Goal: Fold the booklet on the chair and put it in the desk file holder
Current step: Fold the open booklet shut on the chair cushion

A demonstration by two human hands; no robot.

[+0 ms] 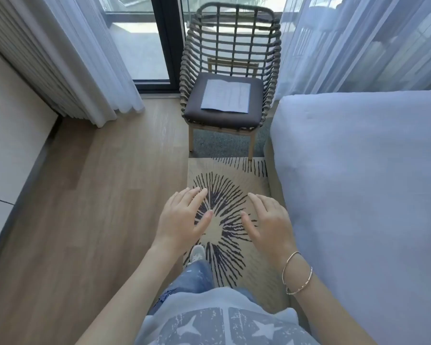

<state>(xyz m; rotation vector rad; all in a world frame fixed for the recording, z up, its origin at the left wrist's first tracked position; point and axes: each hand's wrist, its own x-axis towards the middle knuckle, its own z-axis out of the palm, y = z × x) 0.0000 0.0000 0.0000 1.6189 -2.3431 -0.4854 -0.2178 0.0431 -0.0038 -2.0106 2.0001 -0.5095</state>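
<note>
A white booklet lies open and flat on the dark seat cushion of a woven rope chair straight ahead by the window. My left hand and my right hand hover palm down over the rug, well short of the chair, fingers spread and holding nothing. Two thin bangles ring my right wrist. No desk file holder is in view.
A bed with pale bedding fills the right side, close to the chair. A patterned rug lies between me and the chair on a wood floor. Sheer curtains hang on both sides of the glass door. A white cabinet runs along the left wall.
</note>
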